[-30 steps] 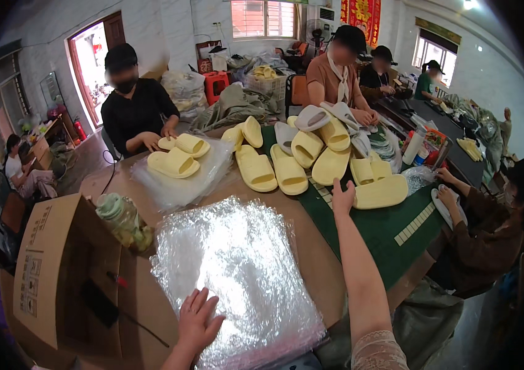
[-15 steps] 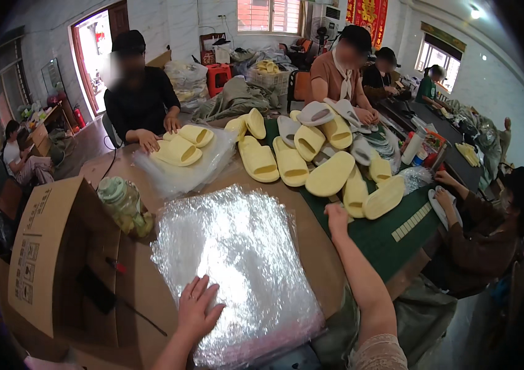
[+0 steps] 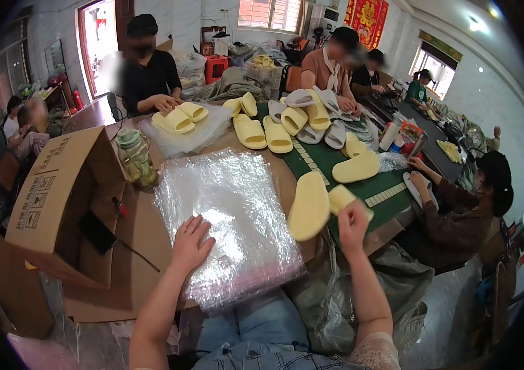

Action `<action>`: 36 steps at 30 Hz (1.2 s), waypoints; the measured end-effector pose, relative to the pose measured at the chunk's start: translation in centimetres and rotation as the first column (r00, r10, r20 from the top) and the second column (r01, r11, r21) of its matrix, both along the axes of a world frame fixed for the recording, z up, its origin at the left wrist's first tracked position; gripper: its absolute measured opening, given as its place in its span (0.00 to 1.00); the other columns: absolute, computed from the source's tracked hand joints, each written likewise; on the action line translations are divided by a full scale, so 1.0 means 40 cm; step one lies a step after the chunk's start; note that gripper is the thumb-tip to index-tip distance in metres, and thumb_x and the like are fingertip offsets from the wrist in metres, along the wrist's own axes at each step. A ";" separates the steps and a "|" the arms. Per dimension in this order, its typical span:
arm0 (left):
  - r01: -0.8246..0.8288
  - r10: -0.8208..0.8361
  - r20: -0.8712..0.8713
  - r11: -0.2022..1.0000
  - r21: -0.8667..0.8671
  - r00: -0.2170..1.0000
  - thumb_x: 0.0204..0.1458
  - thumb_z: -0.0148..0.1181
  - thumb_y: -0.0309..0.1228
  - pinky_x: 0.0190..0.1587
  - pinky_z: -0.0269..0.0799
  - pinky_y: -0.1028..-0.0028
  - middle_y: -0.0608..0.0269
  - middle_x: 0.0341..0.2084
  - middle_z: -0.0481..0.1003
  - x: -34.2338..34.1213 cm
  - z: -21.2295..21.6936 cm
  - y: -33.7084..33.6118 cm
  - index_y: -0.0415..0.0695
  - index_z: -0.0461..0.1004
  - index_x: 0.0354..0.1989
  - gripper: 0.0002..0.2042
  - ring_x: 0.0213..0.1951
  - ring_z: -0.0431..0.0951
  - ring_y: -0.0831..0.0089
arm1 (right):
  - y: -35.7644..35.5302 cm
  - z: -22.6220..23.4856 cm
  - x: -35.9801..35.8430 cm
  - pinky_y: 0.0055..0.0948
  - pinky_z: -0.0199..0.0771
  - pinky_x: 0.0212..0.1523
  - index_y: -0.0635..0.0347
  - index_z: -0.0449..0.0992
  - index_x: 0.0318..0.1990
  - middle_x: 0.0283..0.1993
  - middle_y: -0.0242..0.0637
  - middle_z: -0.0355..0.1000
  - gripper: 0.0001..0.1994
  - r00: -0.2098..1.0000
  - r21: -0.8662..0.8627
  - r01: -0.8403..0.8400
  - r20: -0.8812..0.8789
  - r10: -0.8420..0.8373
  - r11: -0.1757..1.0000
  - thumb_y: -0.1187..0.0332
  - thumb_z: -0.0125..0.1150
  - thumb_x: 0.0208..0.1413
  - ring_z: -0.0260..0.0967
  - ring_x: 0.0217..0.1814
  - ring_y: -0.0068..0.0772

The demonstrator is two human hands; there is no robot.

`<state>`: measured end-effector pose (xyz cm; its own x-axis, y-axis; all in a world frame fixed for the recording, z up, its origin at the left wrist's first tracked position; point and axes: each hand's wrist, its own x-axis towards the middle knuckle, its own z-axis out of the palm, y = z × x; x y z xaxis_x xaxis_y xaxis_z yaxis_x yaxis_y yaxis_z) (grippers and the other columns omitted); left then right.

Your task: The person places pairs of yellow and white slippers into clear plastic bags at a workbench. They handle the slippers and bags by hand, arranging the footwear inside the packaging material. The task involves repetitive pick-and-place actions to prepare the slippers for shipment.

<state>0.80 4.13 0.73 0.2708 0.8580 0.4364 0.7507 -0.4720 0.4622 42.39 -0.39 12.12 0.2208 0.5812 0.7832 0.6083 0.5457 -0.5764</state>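
Note:
My left hand (image 3: 192, 245) lies flat, fingers stretched, on a stack of shiny clear plastic bags (image 3: 243, 197) with pinkish near edges. Closed, my right hand (image 3: 353, 228) is at the near edge of the green mat, gripping a pair of yellow slippers. One yellow slipper (image 3: 309, 206) shows its sole beside the bags; the other yellow slipper (image 3: 342, 197) is partly hidden behind my fingers. Another yellow slipper (image 3: 356, 167) rests on the green mat (image 3: 391, 184). Farther back sits a pile of yellow and grey slippers (image 3: 296, 120).
On the left stand an open cardboard box (image 3: 67, 185) and a glass jar (image 3: 136, 159). Across the table, a person in black handles yellow slippers (image 3: 178, 118) on clear bags. At the right, a person holds a grey slipper (image 3: 419, 188). More people work farther back.
My right hand has come back toward me, bringing the pair of yellow slippers from the pile. My left hand stays on the bags. The view has shifted, showing more of my lap.

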 end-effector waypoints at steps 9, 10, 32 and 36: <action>0.000 -0.003 0.027 0.996 0.093 1.000 0.54 0.64 0.41 0.68 0.61 0.55 0.47 0.60 0.73 -0.007 -0.015 -0.001 0.44 0.79 0.54 0.21 0.64 0.68 0.47 | 0.055 0.365 -0.108 0.21 0.56 0.33 0.60 0.70 0.31 0.28 0.21 0.60 0.12 0.943 -0.150 -0.225 -0.283 0.176 0.963 0.66 0.59 0.66 0.55 0.32 0.14; -0.001 -0.002 0.028 0.996 0.092 1.000 0.54 0.64 0.41 0.67 0.61 0.55 0.46 0.59 0.73 -0.008 -0.014 0.000 0.44 0.80 0.53 0.21 0.64 0.69 0.47 | 0.084 0.375 -0.121 0.21 0.56 0.31 0.60 0.72 0.32 0.29 0.22 0.63 0.13 0.921 -0.219 -0.318 -0.301 0.246 0.923 0.61 0.60 0.66 0.56 0.31 0.14; -0.022 0.019 0.034 0.995 0.100 0.999 0.55 0.63 0.41 0.68 0.60 0.56 0.52 0.60 0.73 -0.005 -0.018 -0.006 0.47 0.78 0.54 0.20 0.65 0.67 0.48 | 0.053 -0.161 -0.162 0.48 0.63 0.68 0.68 0.36 0.76 0.72 0.64 0.55 0.66 0.992 -0.848 0.096 0.123 0.017 0.520 0.45 0.79 0.40 0.62 0.70 0.57; -0.020 0.017 0.024 0.994 0.111 1.000 0.55 0.62 0.42 0.67 0.60 0.56 0.49 0.60 0.73 -0.004 -0.016 -0.003 0.46 0.78 0.54 0.20 0.64 0.68 0.48 | 0.031 -0.151 -0.104 0.35 0.74 0.49 0.66 0.32 0.77 0.58 0.50 0.70 0.62 0.839 -0.786 -0.470 -0.539 -0.074 0.401 0.54 0.77 0.49 0.74 0.50 0.36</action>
